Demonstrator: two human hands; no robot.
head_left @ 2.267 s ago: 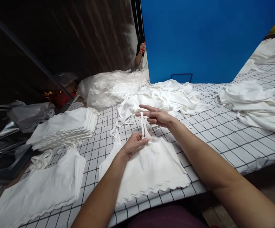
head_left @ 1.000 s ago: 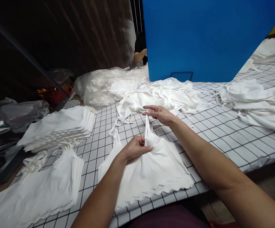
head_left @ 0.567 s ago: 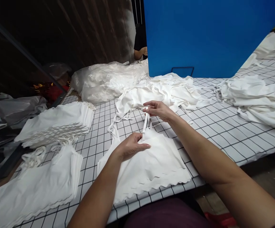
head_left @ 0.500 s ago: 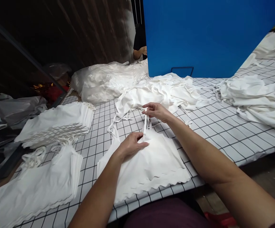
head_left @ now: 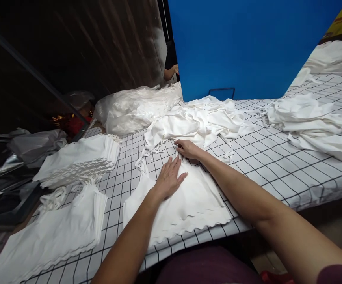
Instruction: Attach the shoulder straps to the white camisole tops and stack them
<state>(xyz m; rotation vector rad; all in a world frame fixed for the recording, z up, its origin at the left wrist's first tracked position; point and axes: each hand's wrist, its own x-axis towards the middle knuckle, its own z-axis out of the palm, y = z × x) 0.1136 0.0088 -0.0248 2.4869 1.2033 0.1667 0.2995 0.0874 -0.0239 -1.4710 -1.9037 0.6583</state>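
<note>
Head view: the left hand (head_left: 168, 179) lies flat, fingers released, on the white garment (head_left: 179, 205) at the table's (head_left: 277, 165) near edge. The right hand (head_left: 188, 149) pinches its strap (head_left: 179, 157). Best to keep the palm flat and the strap straight. Open room lies right; folded stacks (head_left: 79, 157) crowd left.

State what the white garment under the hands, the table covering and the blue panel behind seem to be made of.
Garment: likely soft matte woven or knit fabric; it lies limp, with a scalloped hem. Table covering: probably cloth or thin sheet printed with a black grid; it sags over the edge. Blue panel: smooth, rigid, matte, perhaps painted board or plastic.
</note>
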